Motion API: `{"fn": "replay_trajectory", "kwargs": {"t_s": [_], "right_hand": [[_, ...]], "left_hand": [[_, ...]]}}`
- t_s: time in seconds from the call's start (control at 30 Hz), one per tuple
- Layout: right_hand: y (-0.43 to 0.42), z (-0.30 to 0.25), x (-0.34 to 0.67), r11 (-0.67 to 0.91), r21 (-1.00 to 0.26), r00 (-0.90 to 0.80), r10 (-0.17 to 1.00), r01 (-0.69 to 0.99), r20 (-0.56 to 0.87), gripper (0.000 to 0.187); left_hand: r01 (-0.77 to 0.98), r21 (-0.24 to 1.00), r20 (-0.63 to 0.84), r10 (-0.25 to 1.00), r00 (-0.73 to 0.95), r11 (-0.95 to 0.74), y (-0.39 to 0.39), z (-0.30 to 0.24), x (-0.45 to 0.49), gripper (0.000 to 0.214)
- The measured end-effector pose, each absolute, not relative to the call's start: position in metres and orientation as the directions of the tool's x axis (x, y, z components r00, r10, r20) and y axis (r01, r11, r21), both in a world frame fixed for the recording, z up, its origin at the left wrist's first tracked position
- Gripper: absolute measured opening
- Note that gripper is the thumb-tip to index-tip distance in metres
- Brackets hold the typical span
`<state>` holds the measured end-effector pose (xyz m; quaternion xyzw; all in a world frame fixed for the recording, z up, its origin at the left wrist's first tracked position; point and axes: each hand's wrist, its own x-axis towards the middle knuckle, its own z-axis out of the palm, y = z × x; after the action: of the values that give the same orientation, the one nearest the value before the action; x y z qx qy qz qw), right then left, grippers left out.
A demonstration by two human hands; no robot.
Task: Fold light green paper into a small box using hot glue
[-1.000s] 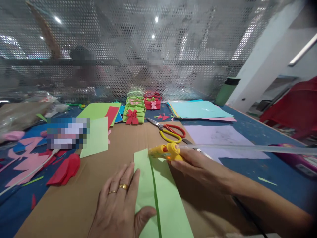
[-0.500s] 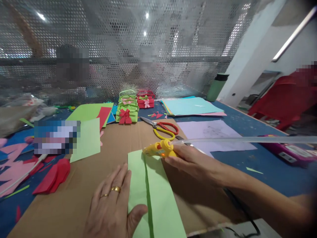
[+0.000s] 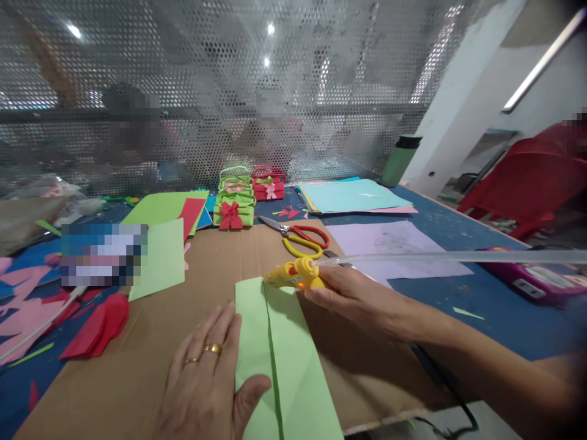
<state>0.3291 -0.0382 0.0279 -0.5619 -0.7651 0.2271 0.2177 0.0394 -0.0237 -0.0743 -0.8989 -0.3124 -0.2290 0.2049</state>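
Observation:
A folded sheet of light green paper (image 3: 296, 360) lies lengthwise on a piece of brown cardboard (image 3: 211, 263), a seam running down its middle. My right hand (image 3: 351, 293) is wrapped round a yellow hot glue gun (image 3: 293, 275), whose nozzle meets the top end of that seam. A small orange light glows on the gun, and a long clear glue stick (image 3: 435, 257) sticks out of its back. My left hand (image 3: 208, 373), with two gold rings, lies flat with fingers stretched out, its thumb and fingertips on the paper's left side.
Scissors (image 3: 300, 237) with red and yellow handles lie beyond the glue gun. Small green paper bags (image 3: 233, 205) with bows stand behind, beside a red one (image 3: 269, 186). Paper scraps (image 3: 98, 327) lie left; a purple tape-like object (image 3: 527, 278) sits right.
The folded flaps lie closer together, so the seam looks narrower. Both hands and the glue gun stay nearly where they were; the view shifts slightly.

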Motion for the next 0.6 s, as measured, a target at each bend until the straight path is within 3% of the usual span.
{"fn": "replay_trajectory", "kwargs": {"t_s": [0.13, 0.3, 0.37, 0.47, 0.6], "right_hand": [[-0.037, 0.028, 0.329, 0.290, -0.581, -0.281, 0.954, 0.760, 0.107, 0.028], [-0.036, 0.029, 0.328, 0.266, -0.573, -0.269, 0.960, 0.775, 0.080, 0.029], [-0.036, 0.030, 0.327, 0.279, -0.574, -0.278, 0.956, 0.770, 0.092, 0.029], [-0.035, 0.030, 0.328, 0.315, -0.573, -0.303, 0.945, 0.757, 0.120, 0.031], [-0.034, 0.030, 0.329, 0.331, -0.577, -0.322, 0.939, 0.747, 0.122, 0.029]], "left_hand": [[0.648, -0.246, 0.557, 0.442, 0.703, -0.721, -0.022, -0.059, 0.043, 0.066], [0.668, -0.240, 0.560, 0.462, 0.688, -0.704, -0.014, -0.027, 0.064, 0.037], [0.701, -0.238, 0.542, 0.507, 0.670, -0.672, -0.006, -0.021, 0.070, 0.038], [0.704, -0.217, 0.440, 0.577, 0.689, -0.676, 0.007, -0.017, 0.068, 0.041], [0.618, -0.134, 0.272, 0.571, 0.775, -0.775, 0.018, -0.012, 0.055, 0.036]]}}
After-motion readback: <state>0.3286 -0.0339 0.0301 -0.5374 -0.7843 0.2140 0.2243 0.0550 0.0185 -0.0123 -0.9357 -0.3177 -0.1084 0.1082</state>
